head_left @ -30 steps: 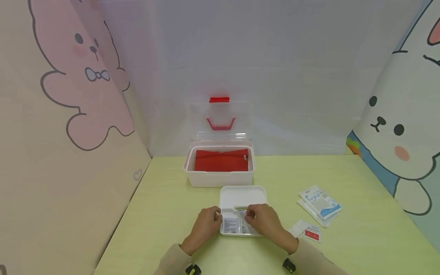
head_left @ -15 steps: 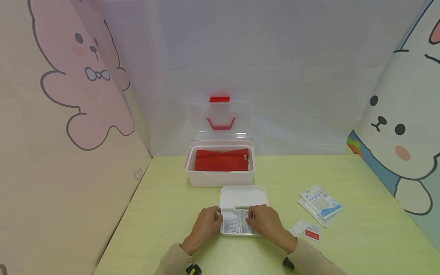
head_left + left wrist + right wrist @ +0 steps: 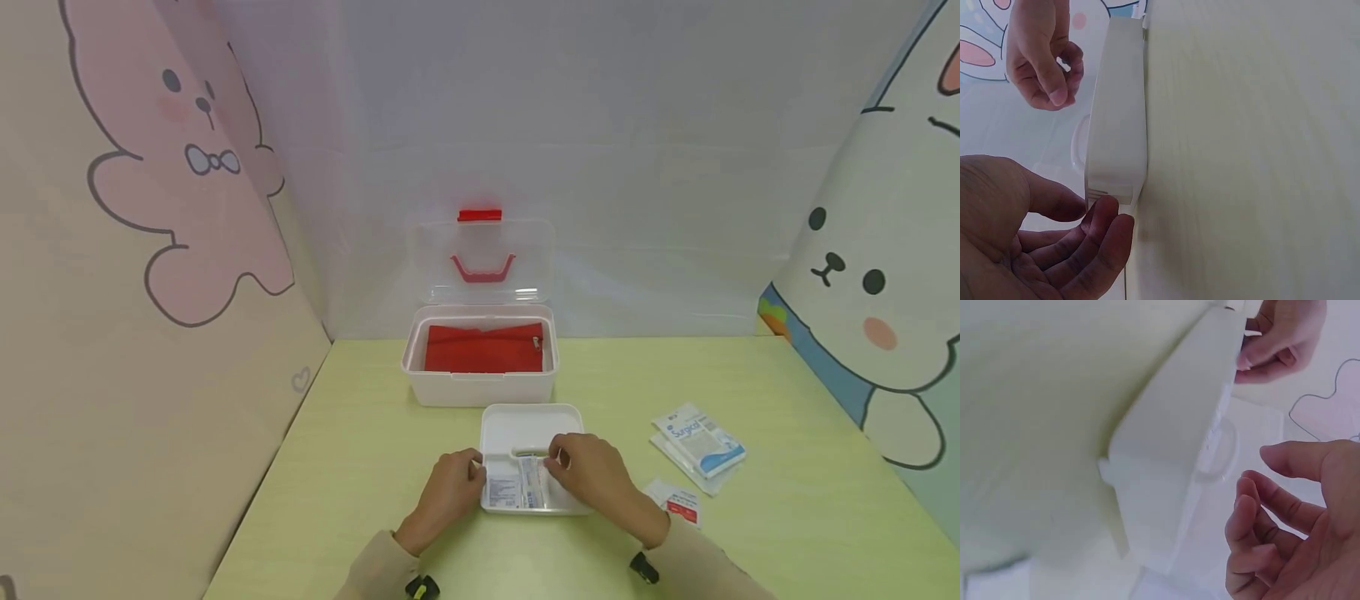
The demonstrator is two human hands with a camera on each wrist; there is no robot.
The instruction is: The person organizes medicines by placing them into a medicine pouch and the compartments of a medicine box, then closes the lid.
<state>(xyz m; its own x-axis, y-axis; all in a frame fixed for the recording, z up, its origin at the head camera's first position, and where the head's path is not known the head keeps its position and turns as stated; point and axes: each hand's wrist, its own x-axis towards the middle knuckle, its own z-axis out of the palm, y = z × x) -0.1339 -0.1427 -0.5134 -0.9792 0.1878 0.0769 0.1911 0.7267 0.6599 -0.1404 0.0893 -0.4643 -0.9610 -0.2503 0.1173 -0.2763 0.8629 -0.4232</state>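
Note:
A small white plastic case [image 3: 531, 425] lies open on the table, its lid laid back. In its near half are a flat packet with printed text [image 3: 503, 491] and, beside it, a slim clear-wrapped packet [image 3: 532, 483]. My left hand [image 3: 452, 490] grips the left end of the case; in the left wrist view the thumb is by the rim and the curled fingers touch the end wall. Above the right side of the case hovers my right hand [image 3: 592, 473]. Its fingers are loosely bent, and the right wrist view shows the thumb [image 3: 1291, 457] apart from them with nothing between.
Behind the case stands a white box [image 3: 480, 389] with its clear lid raised, holding a red zipped pouch [image 3: 483, 350]. To the right lie packets marked Surgical [image 3: 701, 442] and a small packet with a red label [image 3: 681, 507], partly hidden by the right forearm.
My right hand has drawn back from the slim packet, up and to the right, uncovering more of it and the case's near right corner. My left hand stays at the left end.

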